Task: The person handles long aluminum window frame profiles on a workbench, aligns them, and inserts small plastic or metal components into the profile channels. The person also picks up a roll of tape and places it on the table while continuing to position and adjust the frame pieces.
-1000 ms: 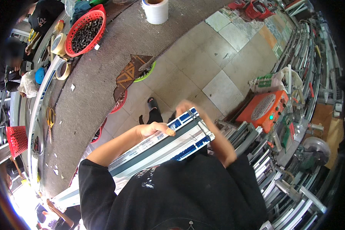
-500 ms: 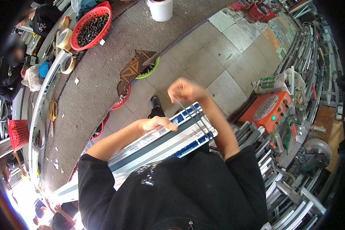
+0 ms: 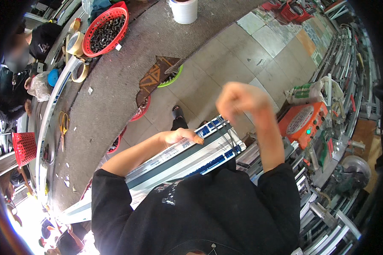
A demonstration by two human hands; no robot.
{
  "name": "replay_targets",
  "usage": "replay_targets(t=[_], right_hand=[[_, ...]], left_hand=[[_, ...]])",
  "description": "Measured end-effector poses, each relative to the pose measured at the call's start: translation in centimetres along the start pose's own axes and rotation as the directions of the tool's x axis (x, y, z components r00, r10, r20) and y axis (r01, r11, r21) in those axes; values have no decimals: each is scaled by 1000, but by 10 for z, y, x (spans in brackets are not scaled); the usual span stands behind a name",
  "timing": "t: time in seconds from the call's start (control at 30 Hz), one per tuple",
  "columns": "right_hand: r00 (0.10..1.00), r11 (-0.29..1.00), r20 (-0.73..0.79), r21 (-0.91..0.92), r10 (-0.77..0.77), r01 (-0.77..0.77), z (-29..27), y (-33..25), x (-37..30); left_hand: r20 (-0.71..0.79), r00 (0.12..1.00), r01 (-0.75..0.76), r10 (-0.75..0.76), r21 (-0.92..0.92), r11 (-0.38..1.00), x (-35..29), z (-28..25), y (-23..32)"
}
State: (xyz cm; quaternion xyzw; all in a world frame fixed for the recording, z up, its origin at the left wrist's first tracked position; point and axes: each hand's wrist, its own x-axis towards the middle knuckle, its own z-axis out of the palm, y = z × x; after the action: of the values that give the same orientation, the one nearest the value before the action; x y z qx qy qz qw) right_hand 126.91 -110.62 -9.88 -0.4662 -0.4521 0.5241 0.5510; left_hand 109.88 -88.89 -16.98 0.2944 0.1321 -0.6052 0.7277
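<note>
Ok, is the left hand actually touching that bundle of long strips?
Touching. The head view shows the left hand on the far edge of the bundle of long strips, its thumb laid over it with no gap.

Glare, probably daylight, washes out the lower left; floor tiles (image 3: 230,53) look softly lit, the right hand (image 3: 244,102) motion-blurred, straight edges bowing toward a black rim.
</note>
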Motion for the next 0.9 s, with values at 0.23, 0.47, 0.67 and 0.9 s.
replay_targets(t=[0.23, 0.47, 0.67, 0.9], right_hand=[[944, 444, -251, 886, 214, 135, 85, 166, -5], [869, 654, -390, 749, 305, 107, 97, 168, -16], [917, 962, -293, 47, 271, -270, 62, 136, -24], [543, 431, -544, -839, -640, -332, -90, 1, 93]], left_hand=[[50, 980, -197, 191, 145, 970, 8, -10, 5], [-83, 926, -333, 369, 282, 900, 7, -9, 11], [-7, 971, -231, 238, 216, 949, -8, -17, 23], [-30, 947, -305, 321, 246, 920, -20, -21, 34]])
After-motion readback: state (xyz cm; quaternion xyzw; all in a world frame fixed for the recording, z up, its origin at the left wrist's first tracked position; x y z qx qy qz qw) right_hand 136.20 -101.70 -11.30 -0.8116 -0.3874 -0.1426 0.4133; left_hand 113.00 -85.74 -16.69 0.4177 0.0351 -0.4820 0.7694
